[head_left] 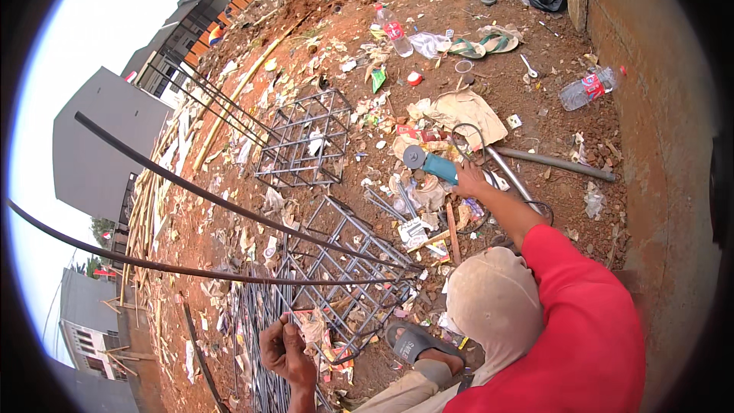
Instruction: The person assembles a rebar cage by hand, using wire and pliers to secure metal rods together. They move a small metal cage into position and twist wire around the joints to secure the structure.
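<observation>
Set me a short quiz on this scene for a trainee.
1. True or false: a co-worker's hand, on a red-sleeved arm, is at the teal angle grinder.
2. What lies next to the person's left hand? A rebar cage; B bucket; C wheelbarrow.
3. Fill in: near the wall, on the dirt, lies a clear plastic ___.
Key: 1 true; 2 A; 3 bottle.

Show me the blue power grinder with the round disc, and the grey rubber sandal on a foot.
blue power grinder (440, 167): head view, on its blue body.
grey rubber sandal (409, 339): head view, on its strap.
</observation>
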The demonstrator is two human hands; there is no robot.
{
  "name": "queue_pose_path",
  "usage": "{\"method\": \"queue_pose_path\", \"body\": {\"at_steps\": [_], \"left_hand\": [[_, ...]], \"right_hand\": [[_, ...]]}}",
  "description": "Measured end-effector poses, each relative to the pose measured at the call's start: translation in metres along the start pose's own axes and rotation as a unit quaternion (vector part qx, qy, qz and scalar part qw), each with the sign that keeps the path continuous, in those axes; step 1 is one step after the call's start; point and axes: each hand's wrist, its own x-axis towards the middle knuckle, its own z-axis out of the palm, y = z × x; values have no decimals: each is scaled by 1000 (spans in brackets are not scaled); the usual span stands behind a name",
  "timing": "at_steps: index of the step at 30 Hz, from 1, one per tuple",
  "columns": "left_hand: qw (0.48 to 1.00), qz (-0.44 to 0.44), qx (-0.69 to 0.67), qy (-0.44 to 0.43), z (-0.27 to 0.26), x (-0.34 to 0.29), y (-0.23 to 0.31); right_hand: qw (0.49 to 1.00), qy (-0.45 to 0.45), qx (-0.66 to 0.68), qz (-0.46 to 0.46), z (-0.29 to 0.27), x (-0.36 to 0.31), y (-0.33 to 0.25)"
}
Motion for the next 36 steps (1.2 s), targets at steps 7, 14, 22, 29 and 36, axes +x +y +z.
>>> {"method": "queue_pose_path", "body": {"at_steps": [7, 14, 22, 29, 36], "left_hand": [[999, 35, 33, 4, -20, -1, -10], [1000, 25, -8, -2, -13, 4, 4], [996, 72, 1, -52, -1, 3, 2], [999, 23, 11, -44, -8, 3, 0], [999, 24, 9, -43, -2, 5, 10]], "right_hand": [[993, -36, -110, -4, 0, 29, 5], [915, -12, 397, -75, -113, 8, -83], [846, 247, 357, -310, -435, 16, -262], [856, 232, 342, -312, -459, -29, -274], [933, 154, 255, -203, -334, -34, -171]]}}
